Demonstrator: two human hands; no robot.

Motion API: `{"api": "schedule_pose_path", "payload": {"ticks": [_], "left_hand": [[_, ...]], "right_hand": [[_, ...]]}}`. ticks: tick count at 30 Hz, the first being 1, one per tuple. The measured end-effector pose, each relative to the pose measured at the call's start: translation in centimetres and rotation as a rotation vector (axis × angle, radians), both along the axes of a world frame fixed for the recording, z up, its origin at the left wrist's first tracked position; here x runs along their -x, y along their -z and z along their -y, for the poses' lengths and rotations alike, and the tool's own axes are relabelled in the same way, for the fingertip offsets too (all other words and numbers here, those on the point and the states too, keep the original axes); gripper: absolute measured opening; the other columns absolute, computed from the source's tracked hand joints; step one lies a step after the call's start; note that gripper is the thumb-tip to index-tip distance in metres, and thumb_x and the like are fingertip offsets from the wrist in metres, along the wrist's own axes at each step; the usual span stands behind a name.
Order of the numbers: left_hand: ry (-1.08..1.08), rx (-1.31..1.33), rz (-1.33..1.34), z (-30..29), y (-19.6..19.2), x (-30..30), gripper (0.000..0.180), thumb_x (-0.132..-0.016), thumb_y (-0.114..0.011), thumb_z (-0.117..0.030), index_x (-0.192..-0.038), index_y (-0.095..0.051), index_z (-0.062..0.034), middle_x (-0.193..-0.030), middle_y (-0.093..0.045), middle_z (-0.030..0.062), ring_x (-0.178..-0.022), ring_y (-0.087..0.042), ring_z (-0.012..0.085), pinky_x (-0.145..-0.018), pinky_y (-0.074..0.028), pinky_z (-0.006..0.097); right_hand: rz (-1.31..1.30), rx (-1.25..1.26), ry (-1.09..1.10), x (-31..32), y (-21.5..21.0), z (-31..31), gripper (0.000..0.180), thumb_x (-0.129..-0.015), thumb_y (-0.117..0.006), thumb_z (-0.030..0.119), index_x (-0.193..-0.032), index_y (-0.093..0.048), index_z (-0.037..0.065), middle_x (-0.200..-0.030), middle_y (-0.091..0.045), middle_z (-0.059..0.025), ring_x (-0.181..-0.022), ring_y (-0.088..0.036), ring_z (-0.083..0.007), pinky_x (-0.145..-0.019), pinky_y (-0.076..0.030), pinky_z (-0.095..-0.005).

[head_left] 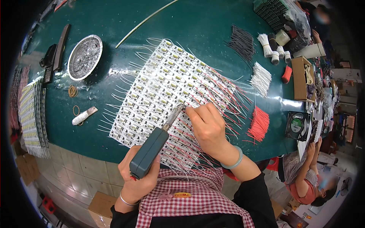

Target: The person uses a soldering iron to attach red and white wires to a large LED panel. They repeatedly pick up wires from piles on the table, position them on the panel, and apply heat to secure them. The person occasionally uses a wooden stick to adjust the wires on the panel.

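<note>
My left hand [138, 178] is wrapped round the handle of a grey-green soldering gun [149, 152]. Its silvery tip points up and right, reaching the middle of a white panel of small circuit boards [150, 97]. Beside that tip, my right hand [207, 127] is closed in a pinch over the panel; what its fingertips hold is too small to make out. Thin white wires stick out along the panel's left side. Red wires [237, 97] fan out from its right side, some passing under my right hand.
A metal bowl of solder scraps [98, 62], rubber bands [72, 91] and a white roll [84, 115] lie left. Bundles of black wires [242, 42], white wires [261, 79] and red wires [259, 124] lie right. Stacked panels [33, 117] stand far left. Another person [304, 186] sits at right.
</note>
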State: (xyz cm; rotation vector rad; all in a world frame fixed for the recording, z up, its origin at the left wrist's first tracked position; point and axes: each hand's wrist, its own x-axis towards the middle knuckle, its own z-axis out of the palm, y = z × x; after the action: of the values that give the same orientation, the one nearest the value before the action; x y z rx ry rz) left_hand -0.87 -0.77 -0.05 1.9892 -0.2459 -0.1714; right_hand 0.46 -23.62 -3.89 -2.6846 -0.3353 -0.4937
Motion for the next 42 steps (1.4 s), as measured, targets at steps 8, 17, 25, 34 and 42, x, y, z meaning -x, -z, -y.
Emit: {"api": "schedule_pose_path", "payload": {"ticks": [8, 17, 25, 34, 42], "left_hand": [[0.011, -0.014, 0.063, -0.1, 0.1, -0.2, 0.016, -0.074, -0.073, 0.008, -0.088, -0.068, 0.0049, -0.083, -0.066, 0.0129, -0.065, -0.064, 0.0196, -0.058, -0.049, 0.029], [-0.024, -0.012, 0.016, -0.8, 0.0, 0.2, 0.017, -0.076, -0.073, 0.006, -0.092, -0.069, 0.0076, -0.087, -0.067, 0.0155, -0.067, -0.066, 0.02, -0.058, -0.05, 0.028], [-0.025, 0.045, 0.014, -0.5, 0.3, 0.3, 0.017, -0.075, -0.073, 0.008, -0.091, -0.069, 0.0069, -0.088, -0.068, 0.0146, -0.069, -0.066, 0.0181, -0.059, -0.051, 0.028], [-0.007, 0.031, 0.005, -0.2, 0.4, 0.2, 0.017, -0.074, -0.072, 0.01, -0.09, -0.069, 0.0054, -0.088, -0.068, 0.0141, -0.071, -0.067, 0.0185, -0.063, -0.052, 0.028], [-0.018, 0.055, 0.001, -0.1, 0.5, 0.2, 0.017, -0.074, -0.072, 0.009, -0.09, -0.068, 0.0054, -0.086, -0.067, 0.0135, -0.067, -0.065, 0.018, -0.059, -0.05, 0.028]], "right_hand": [[-0.003, 0.009, 0.002, 0.0, 0.0, -0.1, 0.029, -0.072, -0.062, 0.004, -0.099, -0.066, -0.005, -0.082, -0.054, -0.0082, -0.075, -0.053, -0.0237, -0.063, -0.044, -0.0348], [0.027, -0.02, 0.015, 0.0, 0.3, -0.1, 0.025, -0.072, -0.063, 0.003, -0.097, -0.066, -0.003, -0.081, -0.053, -0.008, -0.073, -0.053, -0.024, -0.061, -0.044, -0.0353], [0.017, -0.051, 0.017, -0.1, 0.2, 0.0, 0.025, -0.073, -0.063, 0.002, -0.097, -0.065, -0.002, -0.081, -0.052, -0.0085, -0.072, -0.053, -0.0247, -0.059, -0.043, -0.0361], [0.027, -0.051, 0.031, -0.2, 0.5, 0.1, 0.025, -0.073, -0.062, 0.001, -0.098, -0.064, -0.002, -0.08, -0.049, -0.009, -0.073, -0.052, -0.0253, -0.059, -0.044, -0.0361], [0.059, -0.007, 0.031, -0.3, 0.8, 0.1, 0.027, -0.072, -0.063, 0.001, -0.099, -0.063, -0.003, -0.079, -0.049, -0.0099, -0.072, -0.052, -0.0257, -0.059, -0.043, -0.036]]}}
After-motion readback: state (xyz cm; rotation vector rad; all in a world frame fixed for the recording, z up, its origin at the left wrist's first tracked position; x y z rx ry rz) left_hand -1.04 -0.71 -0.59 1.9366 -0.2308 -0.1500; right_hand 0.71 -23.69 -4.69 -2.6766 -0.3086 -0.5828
